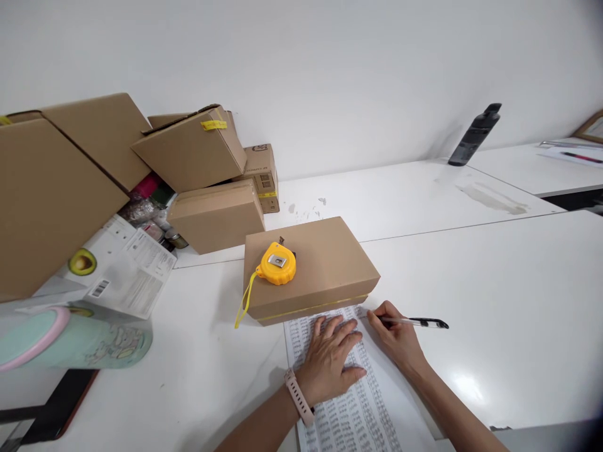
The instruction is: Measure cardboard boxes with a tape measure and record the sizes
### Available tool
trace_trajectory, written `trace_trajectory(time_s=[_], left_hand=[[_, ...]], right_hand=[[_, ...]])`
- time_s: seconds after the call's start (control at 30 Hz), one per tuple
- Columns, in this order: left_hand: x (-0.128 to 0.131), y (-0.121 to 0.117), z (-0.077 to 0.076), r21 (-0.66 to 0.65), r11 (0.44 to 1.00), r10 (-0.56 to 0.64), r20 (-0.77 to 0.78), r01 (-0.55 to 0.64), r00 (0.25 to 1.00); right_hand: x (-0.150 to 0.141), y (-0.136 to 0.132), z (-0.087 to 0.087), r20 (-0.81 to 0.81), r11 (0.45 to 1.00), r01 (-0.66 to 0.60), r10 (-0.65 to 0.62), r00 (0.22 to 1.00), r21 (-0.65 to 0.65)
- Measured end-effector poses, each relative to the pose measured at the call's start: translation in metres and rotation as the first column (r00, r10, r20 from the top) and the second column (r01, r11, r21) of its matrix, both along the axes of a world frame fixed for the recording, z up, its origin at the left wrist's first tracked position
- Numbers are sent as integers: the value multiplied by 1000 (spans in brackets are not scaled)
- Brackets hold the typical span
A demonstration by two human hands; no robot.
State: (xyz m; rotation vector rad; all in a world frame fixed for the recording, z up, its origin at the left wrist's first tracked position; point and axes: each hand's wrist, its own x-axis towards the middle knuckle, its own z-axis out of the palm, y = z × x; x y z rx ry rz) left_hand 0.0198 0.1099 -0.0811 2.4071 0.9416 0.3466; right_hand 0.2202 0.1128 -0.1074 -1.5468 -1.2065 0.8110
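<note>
My left hand lies flat, fingers spread, on a printed sheet full of small rows of text. A pink watch band sits on that wrist. My right hand pinches a pen, its tip touching the sheet near the top right corner. Just beyond the sheet stands a closed brown cardboard box with a yellow tape measure resting on top, its yellow strap hanging over the box's front left corner.
Several stacked cardboard boxes and printed packaging crowd the left. A mint and pink tumbler lies at the near left. A dark bottle leans on the wall at back right. The white table extends right.
</note>
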Motion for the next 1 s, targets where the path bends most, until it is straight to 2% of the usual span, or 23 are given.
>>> trace_trajectory(time_s=[0.2,0.37,0.53,0.73,0.87,0.93,1.0], left_hand=[[0,0,-3,10,1000,0,2,0,1000],[-1,0,-1,1,1000,-6,1,6,1000],[-1,0,0,2,1000,-3,-2,3,1000],[0,0,-2,9,1000,2,9,-2,1000],[-1,-1,-4,25,1000,9,11,-9,1000],[-1,0,-6,42,999,17,14,-18,1000],[0,0,-9,62,998,29,18,-30,999]], right_hand=[[2,1,-2,10,1000,18,-18,1000,12],[4,2,-7,33,1000,-21,21,999,9],[2,1,-4,23,1000,16,-17,1000,18],[2,2,-4,21,1000,-2,2,1000,7],[5,0,-4,20,997,69,-70,997,35],[11,-1,-2,98,993,91,-99,990,79],[21,-1,-1,282,990,30,-69,957,141]])
